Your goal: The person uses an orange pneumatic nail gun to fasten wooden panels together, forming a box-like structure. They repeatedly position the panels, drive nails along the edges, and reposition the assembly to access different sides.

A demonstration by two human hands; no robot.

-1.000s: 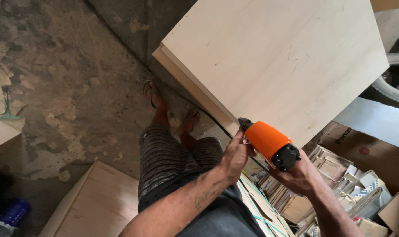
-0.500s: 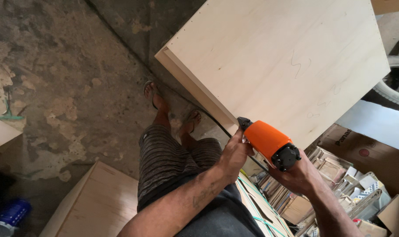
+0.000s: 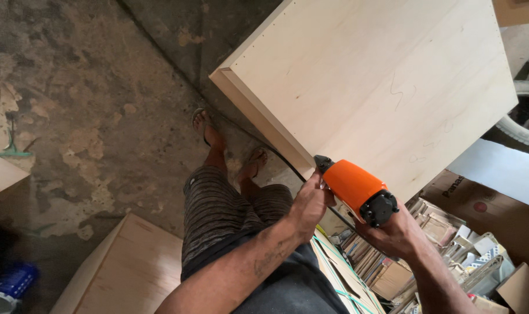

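Little has changed over the last second: the orange power tool [image 3: 357, 189] stays nosed against the near edge of the plywood box [image 3: 369, 87], left hand [image 3: 311, 203] and right hand [image 3: 395, 232] both clenched around it.

The stained concrete floor [image 3: 84, 87] carries a pale plywood cabinet [image 3: 369, 81] and a smaller wooden box [image 3: 130, 267].

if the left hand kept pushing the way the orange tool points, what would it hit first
Probably the near edge of the large pale plywood box: the left hand grips the front of the orange and black power tool, whose nose already sits at that edge, though depth is unclear.
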